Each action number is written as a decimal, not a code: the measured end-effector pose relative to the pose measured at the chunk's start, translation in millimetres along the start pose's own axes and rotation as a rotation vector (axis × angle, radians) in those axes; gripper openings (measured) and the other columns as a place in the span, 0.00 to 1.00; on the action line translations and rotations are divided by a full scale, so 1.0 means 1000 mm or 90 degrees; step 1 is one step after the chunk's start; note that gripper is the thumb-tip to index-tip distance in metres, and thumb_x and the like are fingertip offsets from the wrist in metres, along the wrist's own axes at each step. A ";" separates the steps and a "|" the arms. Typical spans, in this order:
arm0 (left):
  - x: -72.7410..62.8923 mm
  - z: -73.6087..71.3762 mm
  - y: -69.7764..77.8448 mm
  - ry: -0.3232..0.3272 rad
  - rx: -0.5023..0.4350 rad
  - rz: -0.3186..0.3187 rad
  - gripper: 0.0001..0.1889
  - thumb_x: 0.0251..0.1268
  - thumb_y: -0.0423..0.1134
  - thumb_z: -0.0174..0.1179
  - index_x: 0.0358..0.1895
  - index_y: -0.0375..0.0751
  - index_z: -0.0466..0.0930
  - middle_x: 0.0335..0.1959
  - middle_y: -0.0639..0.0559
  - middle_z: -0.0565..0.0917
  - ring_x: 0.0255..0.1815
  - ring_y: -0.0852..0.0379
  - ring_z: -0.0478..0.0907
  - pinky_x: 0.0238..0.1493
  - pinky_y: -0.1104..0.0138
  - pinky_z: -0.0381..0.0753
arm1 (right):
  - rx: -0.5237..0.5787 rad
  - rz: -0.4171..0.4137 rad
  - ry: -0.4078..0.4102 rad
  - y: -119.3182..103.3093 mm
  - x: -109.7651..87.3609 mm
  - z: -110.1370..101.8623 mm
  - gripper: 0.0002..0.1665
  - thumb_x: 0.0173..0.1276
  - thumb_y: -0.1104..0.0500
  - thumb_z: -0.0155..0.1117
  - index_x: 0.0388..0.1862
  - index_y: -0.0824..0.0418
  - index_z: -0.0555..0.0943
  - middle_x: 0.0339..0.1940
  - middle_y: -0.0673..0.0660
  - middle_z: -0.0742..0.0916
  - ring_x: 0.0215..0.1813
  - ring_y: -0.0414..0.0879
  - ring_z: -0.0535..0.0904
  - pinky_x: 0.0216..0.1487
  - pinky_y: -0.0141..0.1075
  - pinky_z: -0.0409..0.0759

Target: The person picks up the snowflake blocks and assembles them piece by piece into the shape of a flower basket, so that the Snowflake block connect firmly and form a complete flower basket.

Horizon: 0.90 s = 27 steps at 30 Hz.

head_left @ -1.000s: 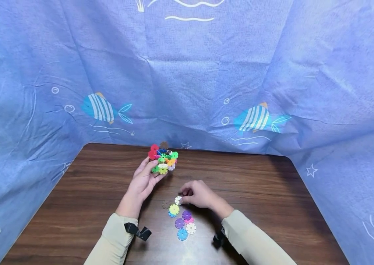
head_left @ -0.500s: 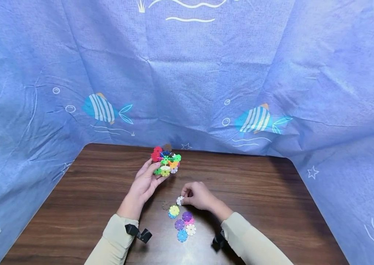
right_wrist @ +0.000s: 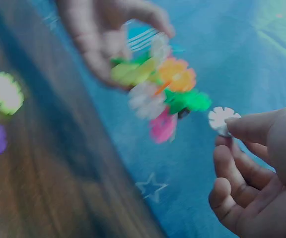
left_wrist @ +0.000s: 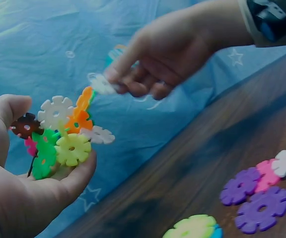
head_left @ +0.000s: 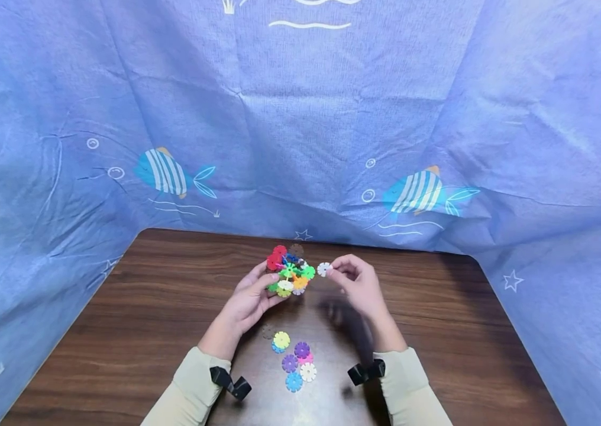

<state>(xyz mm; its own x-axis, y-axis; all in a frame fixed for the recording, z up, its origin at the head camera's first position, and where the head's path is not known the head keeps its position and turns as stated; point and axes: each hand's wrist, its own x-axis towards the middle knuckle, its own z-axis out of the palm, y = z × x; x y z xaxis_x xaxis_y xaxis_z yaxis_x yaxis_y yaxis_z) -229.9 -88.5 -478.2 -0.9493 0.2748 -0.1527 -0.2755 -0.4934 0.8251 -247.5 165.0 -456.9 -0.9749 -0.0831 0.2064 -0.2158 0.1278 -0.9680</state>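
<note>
My left hand grips a cluster of interlocked notched plastic discs, in red, brown, blue, green, orange, yellow and white, held up over the table. Its thumb and fingers wrap the cluster's left and lower side in the left wrist view. Between thumb and forefinger, my right hand pinches a single white notched disc. That disc is just right of the cluster, with a small gap beside the green disc. The right hand's other fingers are curled below in the right wrist view.
Several loose discs lie on the brown wooden table nearer the body: yellow, purple, pink, white, blue and a dark one. A blue fish-print cloth hangs behind the table.
My right hand has lifted the white disc from beside the loose discs and carried it up and right, to the cluster's side. The left hand with the cluster has shifted right and slightly nearer.
</note>
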 end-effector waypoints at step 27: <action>-0.004 0.015 -0.012 -0.092 0.089 -0.020 0.39 0.72 0.28 0.58 0.82 0.43 0.51 0.41 0.53 0.90 0.44 0.55 0.88 0.56 0.54 0.85 | -0.090 -0.057 0.003 -0.005 -0.001 0.000 0.08 0.67 0.67 0.71 0.43 0.70 0.89 0.37 0.67 0.91 0.30 0.36 0.79 0.28 0.24 0.76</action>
<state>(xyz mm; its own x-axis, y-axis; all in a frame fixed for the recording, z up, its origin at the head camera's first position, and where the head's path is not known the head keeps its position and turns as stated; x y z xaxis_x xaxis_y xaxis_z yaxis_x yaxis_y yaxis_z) -220.9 -71.3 -479.1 -0.9064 0.4083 -0.1086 -0.2715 -0.3660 0.8901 -245.5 164.5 -452.6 -0.9516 -0.0953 0.2923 -0.3072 0.2574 -0.9162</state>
